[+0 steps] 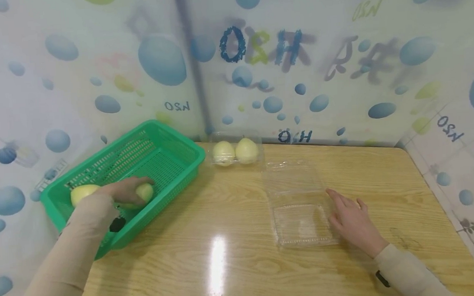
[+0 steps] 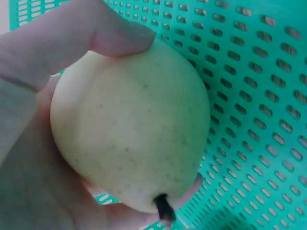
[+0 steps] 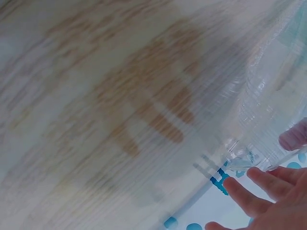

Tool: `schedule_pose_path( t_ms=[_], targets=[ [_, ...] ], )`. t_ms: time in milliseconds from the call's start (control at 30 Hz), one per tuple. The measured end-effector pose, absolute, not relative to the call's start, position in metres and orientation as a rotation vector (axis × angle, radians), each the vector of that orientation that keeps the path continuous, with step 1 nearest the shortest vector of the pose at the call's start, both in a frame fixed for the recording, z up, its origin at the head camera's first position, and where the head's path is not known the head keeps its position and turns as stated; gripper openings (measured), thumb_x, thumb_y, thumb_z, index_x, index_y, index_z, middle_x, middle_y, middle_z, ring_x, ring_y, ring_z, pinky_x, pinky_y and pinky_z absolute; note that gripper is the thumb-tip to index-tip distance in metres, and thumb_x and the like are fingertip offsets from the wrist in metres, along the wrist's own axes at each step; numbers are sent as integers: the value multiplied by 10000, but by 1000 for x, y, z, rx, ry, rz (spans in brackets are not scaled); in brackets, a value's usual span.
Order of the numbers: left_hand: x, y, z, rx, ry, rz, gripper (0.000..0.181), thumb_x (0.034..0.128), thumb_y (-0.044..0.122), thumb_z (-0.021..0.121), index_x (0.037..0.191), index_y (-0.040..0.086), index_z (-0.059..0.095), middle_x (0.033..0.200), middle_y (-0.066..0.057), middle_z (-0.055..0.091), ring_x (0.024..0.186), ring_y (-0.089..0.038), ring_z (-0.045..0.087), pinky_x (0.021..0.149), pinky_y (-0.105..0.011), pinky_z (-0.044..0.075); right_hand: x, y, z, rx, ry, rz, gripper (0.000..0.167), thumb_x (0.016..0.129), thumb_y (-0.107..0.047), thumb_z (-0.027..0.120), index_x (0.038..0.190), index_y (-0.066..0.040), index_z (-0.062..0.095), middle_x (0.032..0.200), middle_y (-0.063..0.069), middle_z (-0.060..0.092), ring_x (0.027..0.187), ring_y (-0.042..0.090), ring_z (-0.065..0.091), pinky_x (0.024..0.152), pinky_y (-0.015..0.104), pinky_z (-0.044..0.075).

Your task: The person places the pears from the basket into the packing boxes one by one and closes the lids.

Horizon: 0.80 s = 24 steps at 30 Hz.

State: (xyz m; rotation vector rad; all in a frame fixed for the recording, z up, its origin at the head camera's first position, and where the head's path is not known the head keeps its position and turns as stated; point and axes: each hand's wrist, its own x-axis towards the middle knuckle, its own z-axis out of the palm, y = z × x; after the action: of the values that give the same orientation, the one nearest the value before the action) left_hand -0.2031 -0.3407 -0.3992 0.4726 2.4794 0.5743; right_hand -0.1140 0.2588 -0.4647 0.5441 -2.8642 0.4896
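Observation:
In the left wrist view, a pale yellow-green pear [image 2: 129, 124] with a dark stem sits in the grip of my left hand [image 2: 62, 52]; thumb and fingers curl round its sides. The head view places this left hand [image 1: 125, 191] inside a green plastic basket [image 1: 162, 168]. Another pear [image 1: 84, 193] lies behind the wrist in the basket. My right hand [image 1: 357, 224] is at the right side of a lidded clear plastic box [image 1: 300, 223], which stands open with no fruit in it. In the right wrist view, the right hand's fingers [image 3: 247, 196] are spread beside the clear plastic.
At the back of the wooden table [image 1: 244, 265], beside the basket's corner, stands another clear box [image 1: 256, 135] holding two pears [image 1: 246, 151]. A curtain [image 1: 266, 87] printed with blue bubbles hangs behind the table and at both sides.

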Motion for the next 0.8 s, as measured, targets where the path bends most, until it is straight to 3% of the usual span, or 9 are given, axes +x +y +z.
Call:
schedule_pose_path(
  t_ms=[300,533,800],
  targets=[
    [-201,-342,-400,560,2640,564,689,716,75,708,1346,-16,443,1146,-299,439,818,-283,495,594,-326,461,-114,258,-462,526,-2899,488,584,847,-40,589,1402,4,412,1284,237,568,1084,427,576,935,752,254],
    [-201,-334,-389,661,2757,567,690,689,55,746,1316,-14,466,1169,-339,434,862,-368,497,625,-411,488,-113,258,-461,519,-2917,480,597,850,-45,598,1411,-1,399,1247,235,591,1085,441,572,925,755,254],
    [-196,-321,-374,686,2797,537,694,716,22,721,1359,53,460,1272,-289,410,958,-405,436,693,-459,448,-112,257,-459,513,-2924,484,599,852,-40,594,1415,-7,392,1274,248,570,1084,452,569,918,757,259]
  ],
)
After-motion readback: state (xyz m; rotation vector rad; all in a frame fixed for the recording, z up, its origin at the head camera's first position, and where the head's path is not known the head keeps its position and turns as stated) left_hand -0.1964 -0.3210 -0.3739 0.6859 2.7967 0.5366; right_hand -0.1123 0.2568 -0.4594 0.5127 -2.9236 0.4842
